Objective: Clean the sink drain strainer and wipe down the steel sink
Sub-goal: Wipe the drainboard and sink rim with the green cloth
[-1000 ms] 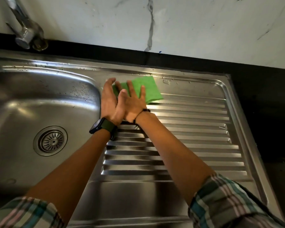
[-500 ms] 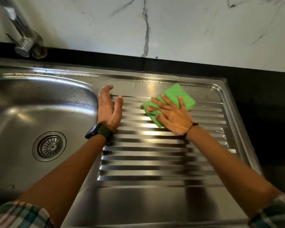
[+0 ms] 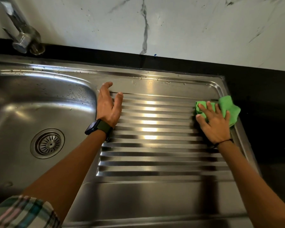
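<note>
The steel sink has a bowl on the left and a ribbed drainboard on the right. A round drain strainer sits in the bowl's floor. My right hand presses flat on a green cloth at the drainboard's far right edge, with part of the cloth lying over the rim. My left hand, with a dark watch on its wrist, rests on its edge at the drainboard's left end beside the bowl, fingers apart and holding nothing.
A chrome tap rises at the back left. A black countertop borders the sink at the back and right. A white marble-look wall stands behind. Water drops speckle the bowl's back wall.
My right hand has slid the green cloth from beside the left hand across the ribs to the drainboard's right edge. My left hand has stayed in place.
</note>
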A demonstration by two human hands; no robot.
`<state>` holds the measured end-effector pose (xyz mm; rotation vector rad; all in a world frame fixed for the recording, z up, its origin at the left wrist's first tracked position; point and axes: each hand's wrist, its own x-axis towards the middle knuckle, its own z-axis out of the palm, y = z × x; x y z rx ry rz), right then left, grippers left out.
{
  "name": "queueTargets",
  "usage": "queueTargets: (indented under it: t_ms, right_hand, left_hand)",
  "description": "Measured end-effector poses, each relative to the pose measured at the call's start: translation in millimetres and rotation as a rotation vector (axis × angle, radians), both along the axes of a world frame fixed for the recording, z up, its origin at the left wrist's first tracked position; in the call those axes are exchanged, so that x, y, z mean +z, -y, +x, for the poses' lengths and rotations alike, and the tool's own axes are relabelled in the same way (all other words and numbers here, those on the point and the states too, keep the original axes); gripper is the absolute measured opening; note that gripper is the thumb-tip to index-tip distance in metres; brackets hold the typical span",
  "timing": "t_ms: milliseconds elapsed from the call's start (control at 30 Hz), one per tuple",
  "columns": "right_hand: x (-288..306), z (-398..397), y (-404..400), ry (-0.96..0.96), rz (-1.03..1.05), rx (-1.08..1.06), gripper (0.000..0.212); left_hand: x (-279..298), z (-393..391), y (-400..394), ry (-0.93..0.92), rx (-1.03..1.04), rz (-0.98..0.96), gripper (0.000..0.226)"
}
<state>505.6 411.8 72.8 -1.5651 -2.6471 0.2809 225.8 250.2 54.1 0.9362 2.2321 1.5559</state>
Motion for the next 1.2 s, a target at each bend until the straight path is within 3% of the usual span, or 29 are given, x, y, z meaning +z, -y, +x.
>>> queueTargets:
  t_ms: [167, 400, 567, 767, 1033, 1200]
  right_hand:
    - [-3, -52, 37, 0.019, -0.034, 0.112, 0.049]
    - [-17, -186, 91, 0.063, -0.036, 0.570, 0.053]
    - [-14, -188, 72, 0.130, 0.030, 0.709, 0.050]
    - [-10, -118, 2, 0.110, -0.024, 0.434, 0.047]
    - [-7, -7, -87, 0.311, 0.101, -0.048, 0.049]
    - [-10, -25, -89, 0.144, 0.154, -0.135, 0.048]
  left_hand:
    - [-2, 1, -2, -0.011, -0.011, 0.011, 0.057]
    - [-1, 2, -3, -0.096, -0.038, -0.013, 0.055]
    - [9, 7, 1, -0.181, -0.154, -0.118, 0.052]
    - [25, -10, -17, -0.445, -0.362, -0.272, 0.060]
    - [15, -9, -45, -0.474, -0.383, -0.377, 0.060]
    - [6, -12, -51, -0.525, -0.385, -0.377, 0.066]
